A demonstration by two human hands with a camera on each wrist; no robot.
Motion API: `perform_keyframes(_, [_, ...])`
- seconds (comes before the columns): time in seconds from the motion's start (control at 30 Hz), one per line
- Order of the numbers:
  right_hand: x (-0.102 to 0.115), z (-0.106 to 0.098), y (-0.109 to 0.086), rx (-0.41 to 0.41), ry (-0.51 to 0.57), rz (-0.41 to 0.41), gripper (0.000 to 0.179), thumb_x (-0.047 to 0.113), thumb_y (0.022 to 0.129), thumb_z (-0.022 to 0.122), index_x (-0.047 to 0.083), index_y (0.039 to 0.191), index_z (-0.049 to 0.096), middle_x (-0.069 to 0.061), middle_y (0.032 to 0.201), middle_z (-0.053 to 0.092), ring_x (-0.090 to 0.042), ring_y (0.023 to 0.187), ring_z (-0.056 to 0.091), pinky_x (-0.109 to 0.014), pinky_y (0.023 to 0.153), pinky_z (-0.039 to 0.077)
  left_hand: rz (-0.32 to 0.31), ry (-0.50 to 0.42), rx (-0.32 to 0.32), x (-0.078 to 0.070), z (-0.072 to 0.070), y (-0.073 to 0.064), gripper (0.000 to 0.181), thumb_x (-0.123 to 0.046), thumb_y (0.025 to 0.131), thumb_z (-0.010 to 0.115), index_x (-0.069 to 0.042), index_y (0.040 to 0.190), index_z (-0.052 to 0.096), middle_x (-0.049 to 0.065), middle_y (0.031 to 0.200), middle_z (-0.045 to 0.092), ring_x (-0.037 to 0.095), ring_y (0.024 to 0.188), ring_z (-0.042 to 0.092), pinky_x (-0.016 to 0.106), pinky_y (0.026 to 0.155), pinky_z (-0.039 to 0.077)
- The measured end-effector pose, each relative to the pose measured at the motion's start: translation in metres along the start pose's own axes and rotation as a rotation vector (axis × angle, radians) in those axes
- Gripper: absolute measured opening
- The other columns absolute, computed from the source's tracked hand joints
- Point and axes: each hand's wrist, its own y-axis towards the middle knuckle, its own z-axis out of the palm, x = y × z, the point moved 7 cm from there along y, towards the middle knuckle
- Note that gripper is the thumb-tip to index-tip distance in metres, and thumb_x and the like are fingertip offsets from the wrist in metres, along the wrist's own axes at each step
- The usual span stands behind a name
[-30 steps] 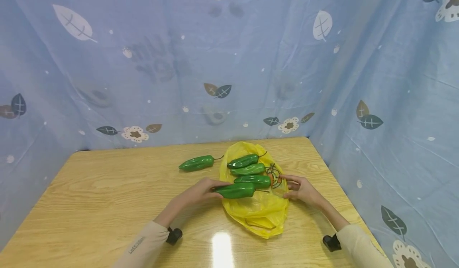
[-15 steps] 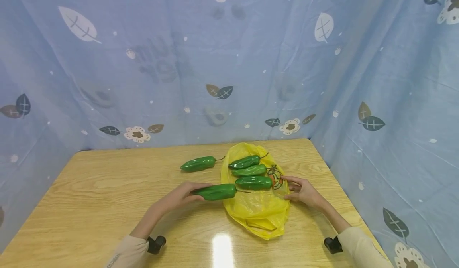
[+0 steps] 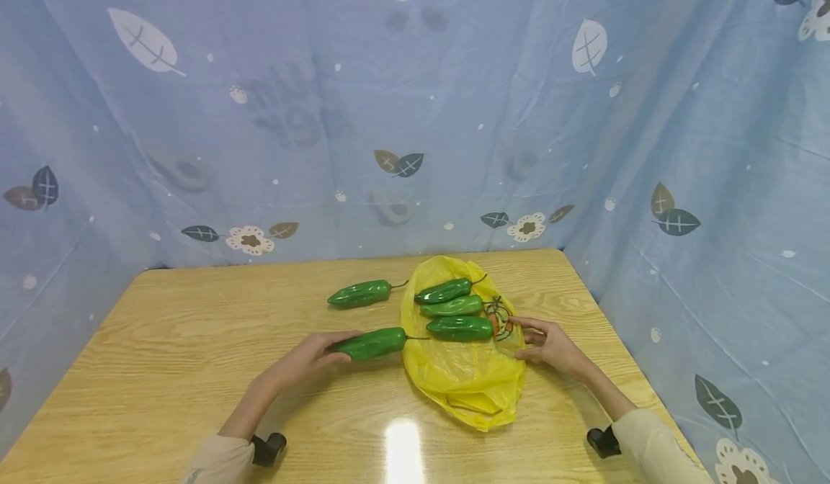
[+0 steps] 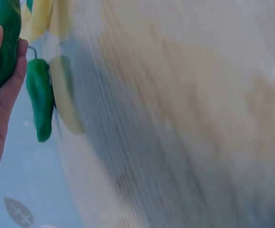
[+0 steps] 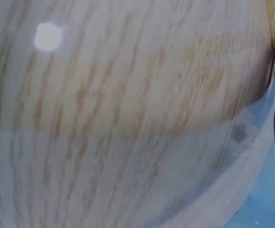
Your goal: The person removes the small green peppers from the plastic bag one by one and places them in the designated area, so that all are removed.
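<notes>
tabletop [image 3: 194, 340] — pale wood grain, glossy, with a patch of glare [image 3: 403, 451] in the foreground. cloth backdrop [image 3: 311, 181] — light blue, creased, hung behind the tabletop and along its right side. prints on it: white leaf [image 3: 144, 39], upper left; brown-and-grey leaf pair [image 3: 398, 163], centre; white flower [image 3: 250, 240] with brown middle, lower left.

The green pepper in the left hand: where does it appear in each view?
Head: the green pepper is below centre, slightly left.
Left wrist: top left corner, cut by the top edge.
Right wrist: not in it.
Shared landmark: the yellow bag, right of the pepper in the head view, top left in left wrist, top right in right wrist.
</notes>
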Motion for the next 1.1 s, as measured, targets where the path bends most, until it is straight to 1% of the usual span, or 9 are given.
perform_keyframes(0.2, [0.002,-0.001,0.001,-0.002,-0.008,0.006,0.067,0.001,0.084,0.072,-0.006,0.142,0.04,-0.032,0.126,0.053,-0.016,0.092,0.063,-0.025,0.061,0.053,-0.025,0.054,-0.049,0.014,-0.013,0.002,0.049,-0.023,0.096,0.058,0.005,0.135,0.05,0.021,0.13,0.057,0.024,0.105,0.06,0.035,0.088,0.052])
perform_keyframes(0.33, [0.003,-0.003,0.0,-0.004,-0.001,0.003,0.068,0.001,0.084,0.072,-0.007,0.142,0.038,-0.033,0.126,0.052,-0.018,0.093,0.064,-0.025,0.063,0.053,-0.03,0.074,-0.071,0.025,-0.019,0.003,0.048,-0.019,0.095,0.059,0.005,0.135,0.05,0.022,0.129,0.057,0.025,0.105,0.06,0.041,0.092,0.05])
perform_keyframes(0.53, [0.0,-0.007,-0.003,-0.011,0.003,0.005,0.069,0.0,0.084,0.071,-0.008,0.143,0.036,-0.033,0.125,0.054,-0.019,0.096,0.065,-0.025,0.065,0.054,-0.003,0.072,-0.09,0.039,-0.021,0.004,0.046,-0.013,0.095,0.059,0.01,0.134,0.049,0.027,0.13,0.054,0.038,0.116,0.055,0.051,0.097,0.044])
perform_keyframes(0.63, [-0.002,-0.007,-0.003,-0.01,-0.003,0.01,0.069,0.0,0.084,0.071,-0.009,0.143,0.036,-0.033,0.123,0.055,-0.02,0.096,0.066,-0.026,0.064,0.054,0.001,0.089,-0.091,0.045,-0.02,0.004,0.045,-0.012,0.095,0.059,0.011,0.132,0.049,0.028,0.129,0.054,0.041,0.117,0.053,0.052,0.097,0.043])
perform_keyframes(0.7, [-0.003,-0.007,-0.002,-0.005,-0.009,0.016,0.069,0.001,0.084,0.072,-0.007,0.143,0.037,-0.032,0.127,0.053,-0.02,0.097,0.065,-0.026,0.064,0.054,-0.006,0.096,-0.1,0.049,-0.02,0.003,0.044,-0.012,0.095,0.059,0.011,0.131,0.05,0.028,0.127,0.056,0.04,0.114,0.055,0.053,0.095,0.045])
perform_keyframes(0.77, [-0.003,-0.009,-0.002,-0.009,-0.016,0.02,0.069,0.003,0.084,0.072,-0.006,0.143,0.037,-0.032,0.13,0.051,-0.018,0.097,0.065,-0.026,0.065,0.054,-0.011,0.109,-0.115,0.051,-0.02,0.004,0.044,-0.012,0.095,0.059,0.01,0.131,0.051,0.027,0.126,0.057,0.039,0.113,0.056,0.052,0.095,0.046])
perform_keyframes(0.87, [0.0,-0.013,-0.005,-0.03,-0.03,0.013,0.068,0.002,0.084,0.072,-0.006,0.143,0.038,-0.032,0.133,0.048,-0.015,0.098,0.065,-0.027,0.067,0.056,-0.003,0.113,-0.123,0.051,-0.02,0.01,0.044,-0.016,0.096,0.059,0.008,0.132,0.052,0.025,0.126,0.058,0.038,0.112,0.057,0.053,0.094,0.046])
perform_keyframes(0.97, [0.002,-0.017,-0.007,-0.036,-0.03,-0.005,0.068,0.0,0.084,0.071,-0.01,0.142,0.037,-0.035,0.129,0.05,-0.015,0.097,0.066,-0.029,0.067,0.057,0.017,0.124,-0.11,0.05,-0.02,0.016,0.045,-0.018,0.096,0.058,0.008,0.132,0.051,0.025,0.128,0.057,0.04,0.114,0.056,0.054,0.096,0.044])
perform_keyframes(1.1, [0.0,-0.013,-0.005,0.001,-0.004,-0.012,0.069,-0.001,0.084,0.071,-0.011,0.142,0.034,-0.036,0.122,0.054,-0.017,0.097,0.066,-0.029,0.068,0.057,0.009,0.13,-0.105,0.053,-0.022,0.016,0.045,-0.013,0.094,0.06,0.009,0.132,0.051,0.027,0.128,0.056,0.042,0.116,0.054,0.055,0.097,0.043])
